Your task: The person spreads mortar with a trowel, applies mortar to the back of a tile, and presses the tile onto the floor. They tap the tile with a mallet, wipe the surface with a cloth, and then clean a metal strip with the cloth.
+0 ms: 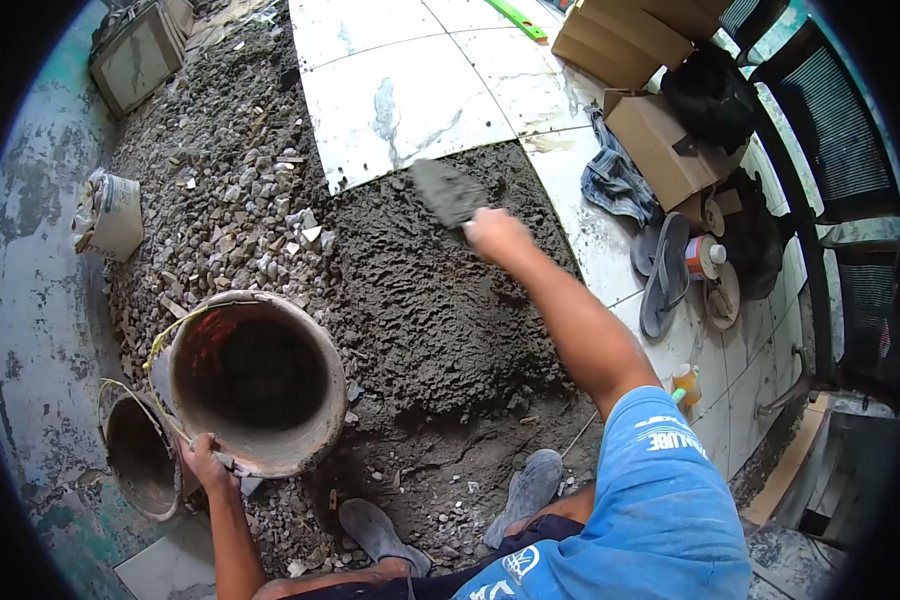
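My right hand (495, 234) is closed around the handle of a trowel (448, 192), its blade grey with mortar. The blade lies over the far edge of a bed of wet mortar (450, 300), close to the laid white tiles (405, 110). On the other side, my left hand (210, 464) grips a large bucket (320, 345) at its near rim, by the yellow cord. The bucket tilts toward me, and its inside looks dark and mortar-smeared. Beside it stands a smaller bucket (130, 496).
Gravel and rubble (235, 180) cover the ground along the worn wall (35, 250), where a white pail (115, 215) stands. To the right are cardboard boxes (660, 150), flip-flops (665, 275), a bottle (705, 257) and black chairs (820, 110). A green level (518, 18) rests on the far tiles.
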{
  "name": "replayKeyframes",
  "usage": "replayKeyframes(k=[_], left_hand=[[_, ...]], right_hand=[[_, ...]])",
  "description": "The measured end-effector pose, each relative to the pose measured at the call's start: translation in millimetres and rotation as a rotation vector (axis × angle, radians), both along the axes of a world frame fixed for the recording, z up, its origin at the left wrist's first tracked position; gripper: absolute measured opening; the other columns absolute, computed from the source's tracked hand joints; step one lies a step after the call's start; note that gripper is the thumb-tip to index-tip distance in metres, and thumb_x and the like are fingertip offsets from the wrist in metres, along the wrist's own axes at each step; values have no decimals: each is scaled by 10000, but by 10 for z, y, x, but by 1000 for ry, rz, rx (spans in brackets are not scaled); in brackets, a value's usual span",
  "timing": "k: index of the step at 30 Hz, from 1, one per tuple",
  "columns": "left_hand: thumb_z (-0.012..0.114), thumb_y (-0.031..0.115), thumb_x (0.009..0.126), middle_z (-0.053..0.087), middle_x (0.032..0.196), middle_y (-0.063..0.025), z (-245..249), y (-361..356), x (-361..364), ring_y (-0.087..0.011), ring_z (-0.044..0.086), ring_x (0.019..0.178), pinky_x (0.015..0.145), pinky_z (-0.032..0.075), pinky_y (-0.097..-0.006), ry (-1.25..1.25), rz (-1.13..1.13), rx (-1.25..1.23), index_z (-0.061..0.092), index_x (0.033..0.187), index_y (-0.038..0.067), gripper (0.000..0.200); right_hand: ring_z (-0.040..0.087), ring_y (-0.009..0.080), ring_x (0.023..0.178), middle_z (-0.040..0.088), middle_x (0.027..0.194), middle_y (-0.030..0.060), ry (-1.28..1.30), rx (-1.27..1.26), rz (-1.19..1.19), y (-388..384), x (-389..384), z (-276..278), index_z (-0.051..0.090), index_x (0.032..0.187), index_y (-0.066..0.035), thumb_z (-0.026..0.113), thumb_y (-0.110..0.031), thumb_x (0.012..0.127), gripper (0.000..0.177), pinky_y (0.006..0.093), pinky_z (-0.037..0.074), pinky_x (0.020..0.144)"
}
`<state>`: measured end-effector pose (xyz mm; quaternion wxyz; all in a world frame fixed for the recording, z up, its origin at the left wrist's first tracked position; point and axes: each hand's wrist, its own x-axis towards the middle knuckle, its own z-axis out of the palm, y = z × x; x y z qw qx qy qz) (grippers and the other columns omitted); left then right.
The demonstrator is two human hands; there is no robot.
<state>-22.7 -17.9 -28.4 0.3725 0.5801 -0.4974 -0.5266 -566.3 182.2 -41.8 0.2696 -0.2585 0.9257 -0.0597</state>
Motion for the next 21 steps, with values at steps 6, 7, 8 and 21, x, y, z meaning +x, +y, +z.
replayKeyframes(k=[6, 7, 8, 21], left_hand=[[533, 28, 749, 576, 946, -24, 100, 102, -179, -125, 527, 811, 763, 452, -263, 43, 47, -46, 512, 1213, 8, 464], [533, 28, 749, 584, 971, -32, 88, 96, -163, -131, 535, 826, 775, 456, -265, 39, 29, -34, 508, 1224, 4, 477], [533, 28, 749, 584, 971, -32, 75, 100, -162, -131, 535, 826, 775, 456, -265, 39, 31, -34, 508, 1224, 4, 477], [517, 24, 741, 583, 1085, -81, 151, 117, -229, -182, 560, 939, 868, 455, -304, 25, 15, -12, 461, 1293, -5, 555]], right_hand=[[633, 264, 685, 641, 915, 192, -381, -187, -491, 503, -659, -112, 593, 1061, 47, 509, -311, 948, 385, 389, 547, 592], [591, 213, 590, 620, 836, 148, -510, -343, -663, 526, -605, -148, 560, 1065, 56, 510, -296, 959, 372, 361, 532, 512], [556, 176, 561, 588, 801, 107, -581, -371, -674, 513, -564, -190, 534, 1053, 48, 504, -295, 972, 354, 329, 516, 484], [577, 214, 550, 587, 729, 137, -850, -434, -358, -579, 830, -224, 537, 973, 69, 492, -307, 974, 379, 383, 515, 495]])
